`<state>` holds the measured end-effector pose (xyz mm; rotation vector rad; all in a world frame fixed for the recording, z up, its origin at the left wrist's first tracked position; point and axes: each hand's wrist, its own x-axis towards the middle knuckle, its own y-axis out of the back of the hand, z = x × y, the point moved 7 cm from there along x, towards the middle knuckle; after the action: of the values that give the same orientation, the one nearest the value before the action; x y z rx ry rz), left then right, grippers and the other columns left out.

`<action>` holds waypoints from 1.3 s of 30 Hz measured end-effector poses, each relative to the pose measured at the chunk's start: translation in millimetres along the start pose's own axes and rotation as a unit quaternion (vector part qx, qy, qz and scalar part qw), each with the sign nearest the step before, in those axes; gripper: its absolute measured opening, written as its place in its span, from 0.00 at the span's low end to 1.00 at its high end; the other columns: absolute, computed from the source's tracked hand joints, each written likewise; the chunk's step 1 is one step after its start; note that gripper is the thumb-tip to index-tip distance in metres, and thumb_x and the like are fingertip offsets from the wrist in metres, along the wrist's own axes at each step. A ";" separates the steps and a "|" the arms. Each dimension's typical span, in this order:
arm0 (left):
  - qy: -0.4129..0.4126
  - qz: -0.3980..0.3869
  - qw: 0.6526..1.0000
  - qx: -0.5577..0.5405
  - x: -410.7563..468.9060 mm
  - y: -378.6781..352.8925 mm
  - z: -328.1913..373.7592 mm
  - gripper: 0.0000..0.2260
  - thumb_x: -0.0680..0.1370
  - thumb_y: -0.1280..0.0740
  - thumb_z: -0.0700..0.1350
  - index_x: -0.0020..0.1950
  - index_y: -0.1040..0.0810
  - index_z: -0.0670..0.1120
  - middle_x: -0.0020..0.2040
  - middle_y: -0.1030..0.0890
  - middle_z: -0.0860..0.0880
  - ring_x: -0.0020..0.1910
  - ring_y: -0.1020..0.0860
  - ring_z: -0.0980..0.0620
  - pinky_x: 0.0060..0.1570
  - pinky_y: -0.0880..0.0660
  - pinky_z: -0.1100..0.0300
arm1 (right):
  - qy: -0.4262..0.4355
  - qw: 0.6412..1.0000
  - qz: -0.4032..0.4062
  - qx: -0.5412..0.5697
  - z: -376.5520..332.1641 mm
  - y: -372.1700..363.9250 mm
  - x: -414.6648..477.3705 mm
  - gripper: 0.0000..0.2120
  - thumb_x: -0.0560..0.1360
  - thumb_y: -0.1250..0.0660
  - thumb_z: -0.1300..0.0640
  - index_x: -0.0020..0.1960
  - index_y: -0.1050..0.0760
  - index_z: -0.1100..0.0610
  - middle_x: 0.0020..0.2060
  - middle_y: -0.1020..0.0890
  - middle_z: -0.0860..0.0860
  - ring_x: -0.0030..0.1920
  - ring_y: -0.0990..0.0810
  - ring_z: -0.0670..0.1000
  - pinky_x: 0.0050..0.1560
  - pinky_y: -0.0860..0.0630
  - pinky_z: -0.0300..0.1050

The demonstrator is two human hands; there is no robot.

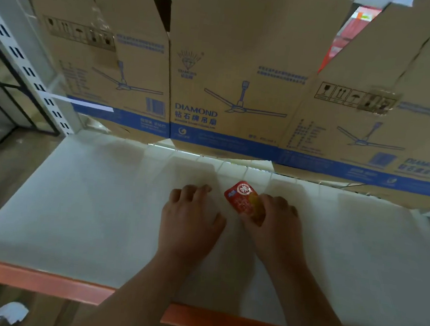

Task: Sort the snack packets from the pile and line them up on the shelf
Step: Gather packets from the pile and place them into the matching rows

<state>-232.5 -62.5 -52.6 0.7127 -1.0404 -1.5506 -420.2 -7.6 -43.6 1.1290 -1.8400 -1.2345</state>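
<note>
snack packet (242, 200) on shelf (74, 215), mid-depth, 11 o'clock of right hand (273, 225) | right fingers clamped on its right edge | left hand (190, 220) loosely curled, empty, resting on shelf | likely light, soft, slippery film: pinch edge seam, not middle

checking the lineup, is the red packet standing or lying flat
Lying flat: the red packet shows its printed face upward on the shelf, right hand holding its edge.
</note>
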 end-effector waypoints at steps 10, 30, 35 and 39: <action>-0.020 0.004 1.000 -0.009 -2.6 1.4 4.8 0.26 0.72 0.34 0.59 0.69 0.24 0.53 0.65 0.21 0.50 0.61 0.26 0.45 0.56 0.26 0.51 | 0.022 0.999 -0.026 -0.011 1.6 1.3 8.3 0.27 0.70 0.27 0.38 0.65 0.25 0.48 0.56 0.20 0.49 0.54 0.25 0.51 0.55 0.24 0.50; -0.238 0.003 0.964 -0.116 -82.6 -35.7 251.2 0.21 0.76 0.30 0.54 0.68 0.24 0.52 0.63 0.21 0.52 0.62 0.26 0.50 0.61 0.25 0.50 | -0.097 0.967 0.147 0.185 241.4 168.4 -99.2 0.20 0.62 0.33 0.37 0.48 0.27 0.46 0.47 0.29 0.44 0.41 0.21 0.51 0.41 0.19 0.53; -0.276 0.000 0.951 -0.141 -131.3 -68.8 351.1 0.22 0.75 0.35 0.57 0.67 0.24 0.53 0.62 0.21 0.54 0.61 0.26 0.51 0.60 0.25 0.49 | -0.101 0.954 0.201 0.201 339.7 238.3 -154.4 0.14 0.65 0.22 0.52 0.39 0.28 0.49 0.42 0.26 0.46 0.43 0.26 0.42 0.42 0.28 0.45; -0.297 -0.004 0.942 -0.155 -166.1 -93.8 420.5 0.24 0.74 0.37 0.58 0.67 0.22 0.51 0.62 0.21 0.52 0.60 0.26 0.49 0.61 0.26 0.51 | -0.115 0.942 0.240 0.205 416.8 282.9 -196.3 0.16 0.67 0.20 0.52 0.39 0.28 0.48 0.41 0.26 0.47 0.43 0.26 0.41 0.42 0.29 0.42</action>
<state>-598.8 205.3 33.3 0.0156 -1.1774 -1.9362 -778.2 382.5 65.4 0.6781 -2.4442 -0.7401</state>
